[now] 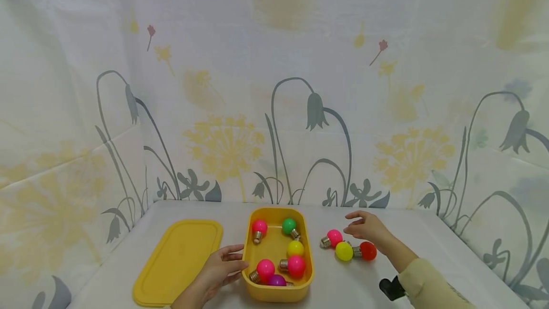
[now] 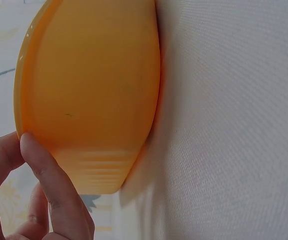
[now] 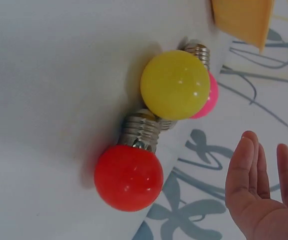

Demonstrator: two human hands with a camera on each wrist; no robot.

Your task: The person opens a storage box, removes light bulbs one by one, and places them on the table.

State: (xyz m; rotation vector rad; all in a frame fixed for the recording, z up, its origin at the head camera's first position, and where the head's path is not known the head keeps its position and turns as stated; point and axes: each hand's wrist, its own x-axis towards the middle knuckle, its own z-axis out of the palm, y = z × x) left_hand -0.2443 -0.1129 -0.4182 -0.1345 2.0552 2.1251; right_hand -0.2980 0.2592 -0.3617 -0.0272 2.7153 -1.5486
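A yellow box (image 1: pixel 267 294) holds several small light bulbs: pink ones, including a pink bulb (image 1: pixel 259 227), a green bulb (image 1: pixel 289 225), a yellow bulb (image 1: pixel 295 248) and a purple bulb (image 1: pixel 276 280). My left hand (image 1: pixel 223 265) touches the box's left side, fingertips at the rim, also seen in the left wrist view. To the right of the box lie a pink bulb (image 1: pixel 334 238), a yellow bulb (image 3: pixel 176 85) and a red bulb (image 3: pixel 128 178). Above and behind these hovers my right hand (image 1: pixel 366 227), fingers extended, holding nothing.
Left of the box a flat yellow lid (image 1: pixel 180 256) lies on the white tabletop (image 1: pixel 343 290). Near the right sleeve is a small black object (image 1: pixel 391 289), partly hidden. A flower-printed cloth (image 1: pixel 274 61) hangs behind and around the table.
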